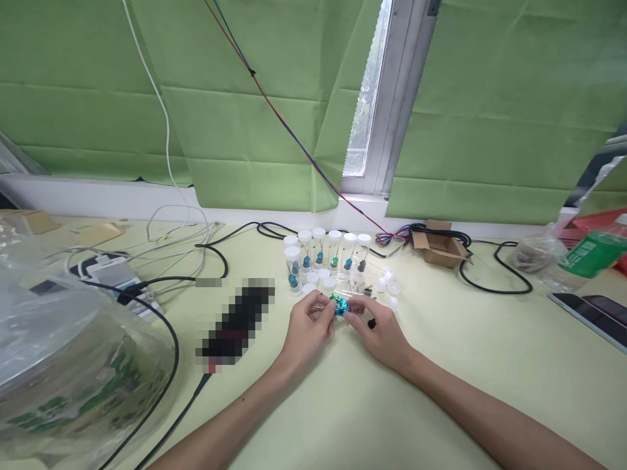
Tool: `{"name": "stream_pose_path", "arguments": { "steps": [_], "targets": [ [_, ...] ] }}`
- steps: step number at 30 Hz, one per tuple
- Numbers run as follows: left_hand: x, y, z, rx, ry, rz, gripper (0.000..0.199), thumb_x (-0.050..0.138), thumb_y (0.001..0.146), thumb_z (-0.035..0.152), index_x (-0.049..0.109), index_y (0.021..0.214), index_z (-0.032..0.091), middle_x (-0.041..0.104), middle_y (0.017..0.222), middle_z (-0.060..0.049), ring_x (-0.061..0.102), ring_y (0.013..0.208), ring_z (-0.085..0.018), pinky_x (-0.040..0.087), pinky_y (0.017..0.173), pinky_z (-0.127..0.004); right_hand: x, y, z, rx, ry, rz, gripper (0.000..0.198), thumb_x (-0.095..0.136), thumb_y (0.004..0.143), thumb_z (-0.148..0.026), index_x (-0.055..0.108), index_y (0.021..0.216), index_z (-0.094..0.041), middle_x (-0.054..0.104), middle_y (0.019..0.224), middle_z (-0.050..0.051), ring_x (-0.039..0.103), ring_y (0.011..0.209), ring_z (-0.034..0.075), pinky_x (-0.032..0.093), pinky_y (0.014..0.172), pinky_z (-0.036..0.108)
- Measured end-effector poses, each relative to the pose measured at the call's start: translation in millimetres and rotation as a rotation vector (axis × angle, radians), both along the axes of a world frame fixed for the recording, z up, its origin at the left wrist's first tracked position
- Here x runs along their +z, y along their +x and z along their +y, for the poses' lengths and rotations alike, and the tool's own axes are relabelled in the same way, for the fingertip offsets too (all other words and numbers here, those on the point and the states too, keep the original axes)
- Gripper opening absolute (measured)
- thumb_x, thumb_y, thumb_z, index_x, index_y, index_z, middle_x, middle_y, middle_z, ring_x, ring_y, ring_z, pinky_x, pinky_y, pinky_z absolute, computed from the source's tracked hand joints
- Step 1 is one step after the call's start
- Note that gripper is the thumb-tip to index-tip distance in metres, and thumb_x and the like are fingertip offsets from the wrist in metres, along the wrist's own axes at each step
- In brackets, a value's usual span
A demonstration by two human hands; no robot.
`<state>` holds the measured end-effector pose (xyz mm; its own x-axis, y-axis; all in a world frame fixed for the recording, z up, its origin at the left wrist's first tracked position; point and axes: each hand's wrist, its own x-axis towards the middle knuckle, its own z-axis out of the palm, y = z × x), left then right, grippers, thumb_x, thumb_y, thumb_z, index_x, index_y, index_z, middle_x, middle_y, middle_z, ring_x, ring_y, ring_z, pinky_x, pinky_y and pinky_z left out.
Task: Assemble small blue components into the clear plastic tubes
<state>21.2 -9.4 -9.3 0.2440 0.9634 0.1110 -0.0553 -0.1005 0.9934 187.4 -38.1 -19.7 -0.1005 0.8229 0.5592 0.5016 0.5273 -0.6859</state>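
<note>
In the middle of the table, my left hand is closed, thumb and fingers pinched at the left side of a small shiny blue-green piece. From the other side my right hand pinches the same cluster with thumb and forefinger. Fingers partly hide it, so I cannot tell its exact kind. Just beyond the hands stand several clear tubes with white caps, each holding a small blue, green or dark piece. Loose white caps lie in front of the tubes. A small black piece shows by my right fingers.
Left are a large plastic-wrapped bundle, a blurred-out dark object with a cable, and a white device. Behind the tubes, black cables run past an open cardboard box. At right lie a green-labelled bottle and a phone.
</note>
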Motion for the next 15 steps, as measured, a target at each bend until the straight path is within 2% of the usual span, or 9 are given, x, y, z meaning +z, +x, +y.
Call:
{"name": "stream_pose_path", "arguments": {
  "steps": [2, 8, 15],
  "targets": [
    [-0.4, -0.1, 0.5, 0.004, -0.001, 0.003, 0.029, 0.065, 0.081, 0.046, 0.054, 0.075, 0.019, 0.053, 0.052, 0.004, 0.045, 0.043, -0.009, 0.034, 0.043, -0.020, 0.2, 0.3, -0.7, 0.021, 0.038, 0.008, 0.019, 0.060, 0.090, -0.030, 0.059, 0.107, -0.021, 0.067, 0.092, 0.006, 0.062, 0.080, 0.020, 0.051, 0.075, 0.033],
    [0.2, -0.2, -0.1, 0.005, -0.003, 0.003, 0.029, 0.065, 0.081, 0.045, 0.054, 0.074, 0.019, 0.053, 0.053, 0.004, 0.044, 0.043, -0.009, 0.034, 0.042, -0.020, -3.4, 1.3, 1.8, 0.050, 0.088, 0.022, 0.018, 0.058, 0.091, -0.025, 0.056, 0.109, -0.022, 0.062, 0.093, 0.006, 0.059, 0.080, 0.019, 0.050, 0.075, 0.034],
    [-0.7, 0.4, -0.3, -0.009, -0.004, -0.004, 0.030, 0.065, 0.081, 0.045, 0.053, 0.074, 0.019, 0.053, 0.055, 0.004, 0.044, 0.043, -0.008, 0.033, 0.041, -0.020, -5.5, 0.6, 3.3, 0.025, 0.071, 0.021, 0.011, 0.057, 0.092, -0.024, 0.060, 0.102, -0.021, 0.067, 0.088, 0.005, 0.061, 0.076, 0.018, 0.052, 0.072, 0.032]
  ]
}}
